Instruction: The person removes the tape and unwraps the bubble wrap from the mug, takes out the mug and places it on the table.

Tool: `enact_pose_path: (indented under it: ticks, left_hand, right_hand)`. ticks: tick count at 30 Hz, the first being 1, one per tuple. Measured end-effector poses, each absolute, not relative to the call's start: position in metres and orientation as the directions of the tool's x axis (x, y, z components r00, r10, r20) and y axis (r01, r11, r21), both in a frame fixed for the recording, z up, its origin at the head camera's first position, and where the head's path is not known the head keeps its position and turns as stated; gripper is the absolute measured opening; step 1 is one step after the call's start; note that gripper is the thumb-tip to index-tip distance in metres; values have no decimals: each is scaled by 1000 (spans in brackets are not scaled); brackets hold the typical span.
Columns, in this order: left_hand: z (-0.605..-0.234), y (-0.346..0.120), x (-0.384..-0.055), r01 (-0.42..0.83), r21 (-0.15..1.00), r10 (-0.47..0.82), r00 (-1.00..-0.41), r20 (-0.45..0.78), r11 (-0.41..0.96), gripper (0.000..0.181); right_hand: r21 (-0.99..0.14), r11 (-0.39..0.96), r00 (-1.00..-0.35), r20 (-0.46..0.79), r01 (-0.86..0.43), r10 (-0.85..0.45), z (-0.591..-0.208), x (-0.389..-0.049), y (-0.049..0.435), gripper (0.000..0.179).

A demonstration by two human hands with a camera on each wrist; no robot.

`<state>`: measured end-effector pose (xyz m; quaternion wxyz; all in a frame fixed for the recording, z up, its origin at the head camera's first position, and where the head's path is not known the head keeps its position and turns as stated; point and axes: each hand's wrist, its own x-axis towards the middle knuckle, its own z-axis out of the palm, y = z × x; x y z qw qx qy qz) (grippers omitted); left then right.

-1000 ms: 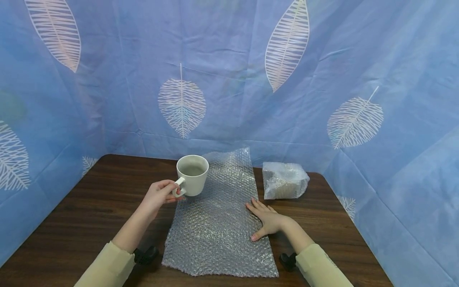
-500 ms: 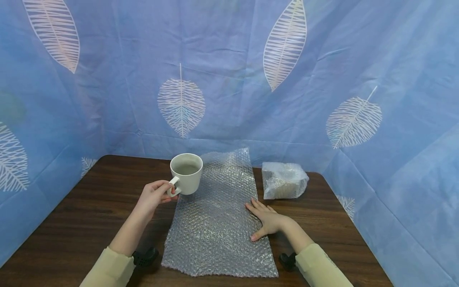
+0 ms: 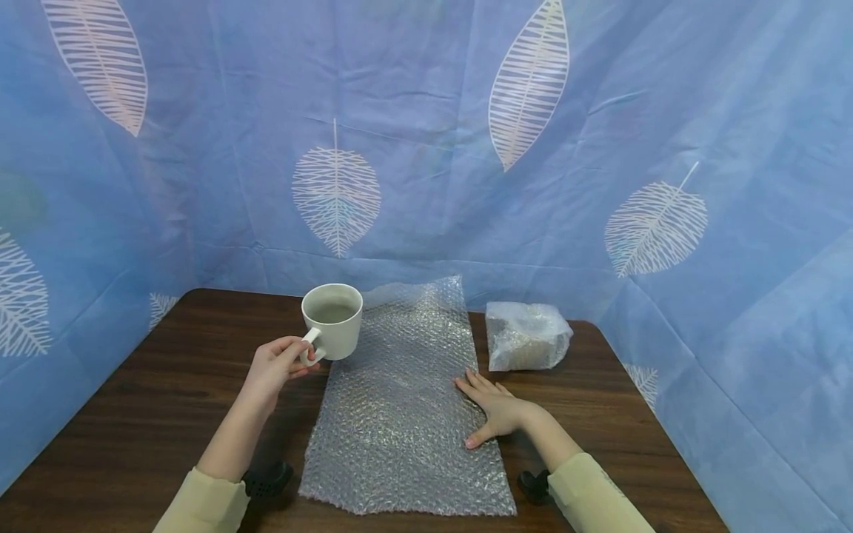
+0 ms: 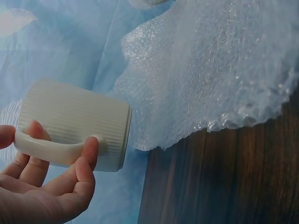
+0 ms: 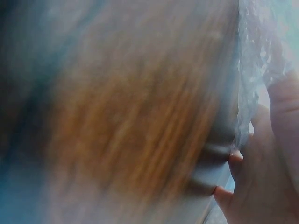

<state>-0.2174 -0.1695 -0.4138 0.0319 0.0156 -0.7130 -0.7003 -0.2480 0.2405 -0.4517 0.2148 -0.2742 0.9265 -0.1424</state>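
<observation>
My left hand (image 3: 275,370) grips a white mug (image 3: 340,337) by its handle, held upright over the left edge of a bubble wrap sheet (image 3: 400,444). In the left wrist view the ribbed side of the mug (image 4: 74,112) shows, with fingers (image 4: 88,151) curled round the handle. The sheet lies lengthwise on the table, its far end reaching the back edge. On the sheet's right edge rests my right hand (image 3: 496,411), fingers spread. The right wrist view catches part of that hand (image 5: 261,172) beside the bubble wrap (image 5: 252,56).
A bundle in bubble wrap (image 3: 529,337) sits at the back right of the dark wooden table (image 3: 166,385); what is inside is hard to make out. A blue leaf-patterned curtain (image 3: 413,185) hangs behind and to both sides.
The left hand has carried the mug leftward, from over the sheet to its left edge. The right hand, the sheet and the wrapped bundle have stayed in place.
</observation>
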Motion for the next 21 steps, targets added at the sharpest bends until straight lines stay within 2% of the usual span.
enact_pose_path:
  ticks: [21]
  left_hand:
    - [-418,-180,-215,21,999,-135,-991,25,36,35]
  right_hand:
    - [-385,814,-761,-326,-436,-562,-454,-251,239,114]
